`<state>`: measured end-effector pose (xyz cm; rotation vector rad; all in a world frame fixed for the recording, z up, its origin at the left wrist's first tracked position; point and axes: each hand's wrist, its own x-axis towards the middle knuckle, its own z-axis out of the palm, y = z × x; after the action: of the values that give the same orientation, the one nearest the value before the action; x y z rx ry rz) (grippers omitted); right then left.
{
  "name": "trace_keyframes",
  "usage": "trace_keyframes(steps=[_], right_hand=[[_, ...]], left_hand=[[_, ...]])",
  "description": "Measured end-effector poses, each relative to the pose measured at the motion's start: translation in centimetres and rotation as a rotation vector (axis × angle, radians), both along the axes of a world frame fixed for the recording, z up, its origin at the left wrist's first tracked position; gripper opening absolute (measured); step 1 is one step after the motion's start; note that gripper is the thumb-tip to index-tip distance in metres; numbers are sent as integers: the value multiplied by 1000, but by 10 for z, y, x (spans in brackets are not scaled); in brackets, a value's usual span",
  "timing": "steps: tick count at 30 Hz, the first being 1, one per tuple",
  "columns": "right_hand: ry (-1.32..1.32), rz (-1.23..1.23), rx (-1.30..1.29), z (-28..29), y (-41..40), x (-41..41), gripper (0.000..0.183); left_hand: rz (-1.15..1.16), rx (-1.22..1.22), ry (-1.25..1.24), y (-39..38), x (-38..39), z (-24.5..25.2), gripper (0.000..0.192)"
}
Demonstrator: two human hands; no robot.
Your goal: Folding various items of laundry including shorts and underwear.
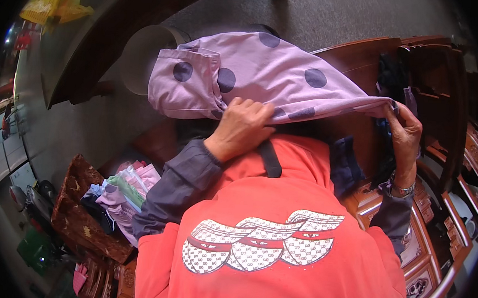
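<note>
A pink cloth garment with dark polka dots (pixel 278 64) is spread across my lap, one hemmed, open-ended part folded over at its left. My left hand (pixel 244 126) is closed on the garment's near edge around its middle. At the right, my right hand (pixel 405 123) pinches the narrow gathered end between thumb and fingers. The cloth between the two hands lies in long folds. I wear a red top (pixel 279 284) with a printed pattern, dark sleeves and a wristwatch (pixel 403 189) on the right wrist.
Folded clothes (pixel 126 191) lie on a patterned brown cushion (pixel 68 207) at the left. Carved wooden furniture (pixel 418 253) stands at the right, with dark cloth (pixel 391 74) on it. A curved dark wooden edge (pixel 101 31) and a pale round container (pixel 139 59) are beyond the garment.
</note>
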<state>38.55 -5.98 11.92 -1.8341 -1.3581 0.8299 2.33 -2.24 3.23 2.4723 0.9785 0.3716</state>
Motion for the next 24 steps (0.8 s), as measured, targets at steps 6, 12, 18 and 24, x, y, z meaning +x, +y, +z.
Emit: trace_keyframes(steps=[6, 12, 18, 24], right_hand=[[34, -13, -27, 3, 2, -1, 19], [-1, -217, 173, 5, -14, -13, 19], [-333, 35, 103, -41, -40, -25, 18], [-504, 192, 105, -37, -38, -11, 21]], left_hand=[[-77, 146, -52, 6, 55, -11, 26], [-64, 223, -269, 2, 42, 3, 13], [-133, 90, -216, -1, 47, 1, 9], [-75, -93, -257, -5, 67, -5, 11]])
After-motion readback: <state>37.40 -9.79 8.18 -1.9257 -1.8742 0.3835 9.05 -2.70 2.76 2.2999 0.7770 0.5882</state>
